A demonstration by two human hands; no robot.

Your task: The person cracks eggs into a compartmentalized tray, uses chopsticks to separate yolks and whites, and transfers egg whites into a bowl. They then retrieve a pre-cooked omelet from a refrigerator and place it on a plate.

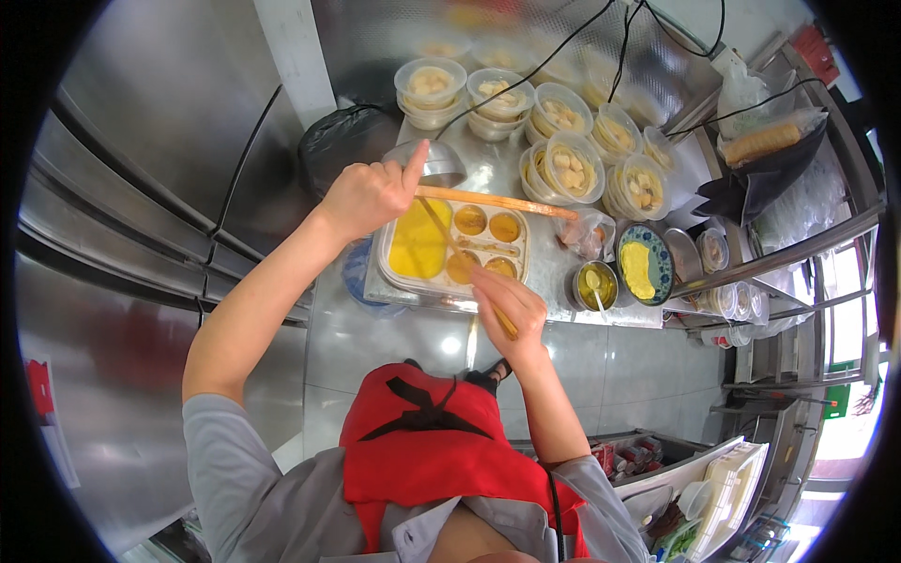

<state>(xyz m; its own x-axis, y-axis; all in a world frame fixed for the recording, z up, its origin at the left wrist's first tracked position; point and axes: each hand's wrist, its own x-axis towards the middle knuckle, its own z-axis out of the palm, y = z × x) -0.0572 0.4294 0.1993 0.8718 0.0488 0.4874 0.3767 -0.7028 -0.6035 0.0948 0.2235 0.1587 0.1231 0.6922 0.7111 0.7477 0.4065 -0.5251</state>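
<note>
My left hand [380,191] grips one end of a flat wooden stick [503,203], held crosswise above the pan; its index finger points away. Chopsticks [450,239] are in my right hand [510,306], their tips reaching over the yellow liquid. Under both hands lies an electric cooking pan [523,276] with a rectangular section of yellow liquid, like beaten egg [415,246], and round wells holding browned yellow food [504,227]. A folded yellow egg sheet [637,269] rests on a blue-patterned plate [665,262]. Left of the plate, a spoon [593,281] stands in a metal cup of oil [586,299].
Lidded plastic bowls of food [563,112] stand stacked along the back of the steel table [422,295]. A metal bowl [445,165] sits behind the pan, beside a black plastic bag [345,144]. Black cables [535,74] hang across the back. A metal shelf rail [746,271] runs at right.
</note>
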